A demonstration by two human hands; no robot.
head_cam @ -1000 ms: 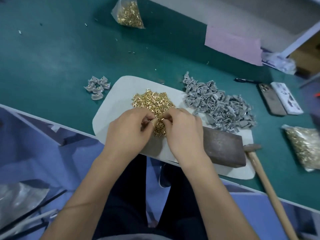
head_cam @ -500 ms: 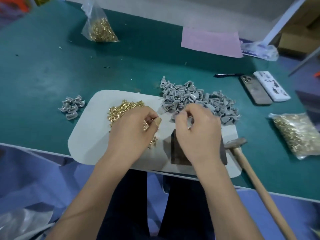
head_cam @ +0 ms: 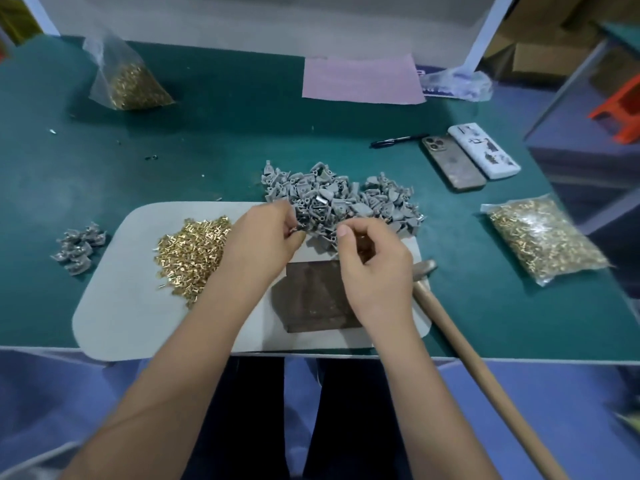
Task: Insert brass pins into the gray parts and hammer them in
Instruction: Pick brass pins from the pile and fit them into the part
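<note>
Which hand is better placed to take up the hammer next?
Right, likely. The right hand hovers beside the hammer, whose handle runs along its side of the mat. The left hand sits farther away, by the gray parts.

Workbench and surroundings, seen from above.
A table (head_cam: 242, 140) covered in green matting is bordered at the back by a white panel (head_cam: 277, 26). Cardboard boxes (head_cam: 540, 46) are stacked at the far right, beside an orange stool (head_cam: 620, 109). Blue flooring (head_cam: 571, 410) is seen below the table edge; the lighting is even.
</note>
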